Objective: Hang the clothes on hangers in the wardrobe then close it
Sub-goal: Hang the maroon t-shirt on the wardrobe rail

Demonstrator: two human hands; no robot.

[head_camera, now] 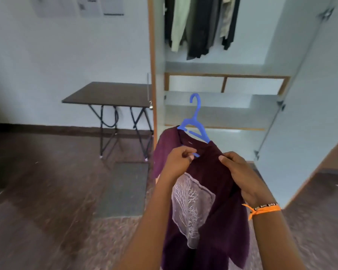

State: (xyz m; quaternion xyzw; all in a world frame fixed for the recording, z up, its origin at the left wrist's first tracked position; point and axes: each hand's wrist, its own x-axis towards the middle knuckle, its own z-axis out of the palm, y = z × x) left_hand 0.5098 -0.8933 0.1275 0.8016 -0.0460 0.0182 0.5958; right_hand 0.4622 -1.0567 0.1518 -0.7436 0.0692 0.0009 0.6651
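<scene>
You stood near the open white wardrobe (281, 55), where dark and pale garments (199, 26) already hung far above. Your left hand (177, 162) pinched the collar of the dark purple printed T-shirt (209, 191) against the blue plastic hanger (195, 121); your right hand (240, 172) gripped its right shoulder. The shirt was half seated; hanging it and shutting the right-hand door (310, 114) remained.

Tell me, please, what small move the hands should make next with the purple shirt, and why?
Probably seat the collar: the right hand should tug the purple shirt over the blue hanger, whose right arm looks bare, while the left hand steadies it.
</scene>
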